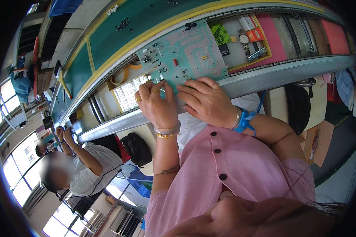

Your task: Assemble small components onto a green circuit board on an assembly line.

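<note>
A pale green circuit board (pixel 186 47) lies across the metal rails of the line in front of me. It carries several small parts, among them a red component (pixel 175 62), a yellow component (pixel 204 57) and black components (pixel 190 26) near its far edge. At the board's near left corner, my left hand (pixel 159 103) is pinched, its fingertips at small parts there; what it grips is too small to name. My right hand (pixel 206 98) rests along the near edge with its fingers stretched out and partly apart, and nothing shows in it.
A yellow-edged tray (pixel 269 55) under the right rail holds a wristwatch (pixel 243 39) and cards. Loose black parts (pixel 122 24) lie on the green surface beyond the rail (pixel 265 77). At the left a co-worker in a white shirt (pixel 95 168) sits by the same line.
</note>
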`<state>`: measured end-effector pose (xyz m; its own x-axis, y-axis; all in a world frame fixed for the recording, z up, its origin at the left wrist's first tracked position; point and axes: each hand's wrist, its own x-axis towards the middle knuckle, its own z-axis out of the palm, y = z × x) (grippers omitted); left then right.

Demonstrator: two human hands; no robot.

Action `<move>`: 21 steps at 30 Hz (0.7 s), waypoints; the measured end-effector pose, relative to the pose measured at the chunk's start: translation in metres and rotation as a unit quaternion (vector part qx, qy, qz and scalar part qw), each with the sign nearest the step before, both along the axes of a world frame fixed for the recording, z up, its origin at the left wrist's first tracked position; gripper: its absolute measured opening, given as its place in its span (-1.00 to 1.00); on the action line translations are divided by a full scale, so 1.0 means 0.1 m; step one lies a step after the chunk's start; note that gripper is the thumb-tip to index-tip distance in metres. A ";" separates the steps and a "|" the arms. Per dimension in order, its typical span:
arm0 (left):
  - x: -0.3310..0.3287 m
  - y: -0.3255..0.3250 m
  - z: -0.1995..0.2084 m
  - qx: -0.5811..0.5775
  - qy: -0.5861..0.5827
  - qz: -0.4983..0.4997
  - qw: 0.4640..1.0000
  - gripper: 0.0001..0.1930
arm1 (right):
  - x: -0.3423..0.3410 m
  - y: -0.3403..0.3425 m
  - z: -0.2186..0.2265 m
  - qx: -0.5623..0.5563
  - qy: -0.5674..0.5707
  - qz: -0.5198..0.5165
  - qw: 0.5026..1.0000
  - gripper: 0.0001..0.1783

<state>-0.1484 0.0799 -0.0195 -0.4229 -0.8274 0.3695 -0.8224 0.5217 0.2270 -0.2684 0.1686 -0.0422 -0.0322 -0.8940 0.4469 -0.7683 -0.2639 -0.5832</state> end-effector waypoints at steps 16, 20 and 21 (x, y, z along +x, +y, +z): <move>0.13 0.04 0.06 -0.022 -0.029 -0.085 0.996 -0.77 | 0.00 0.00 -0.01 -0.017 0.022 0.004 1.000 -0.64; 0.39 0.02 0.07 -0.049 0.031 -0.106 0.993 -0.76 | 0.00 0.00 -0.10 -0.042 0.049 0.008 0.998 -0.65; 0.49 0.03 0.09 -0.065 0.040 -0.119 0.990 -0.76 | 0.02 -0.01 -0.10 -0.051 0.061 0.009 0.997 -0.65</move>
<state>-0.0996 0.0827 -0.0105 -0.5650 -0.6521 0.5055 -0.6557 0.7268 0.2047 -0.2667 0.1673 -0.0517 0.0446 -0.8441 0.5343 -0.8264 -0.3317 -0.4550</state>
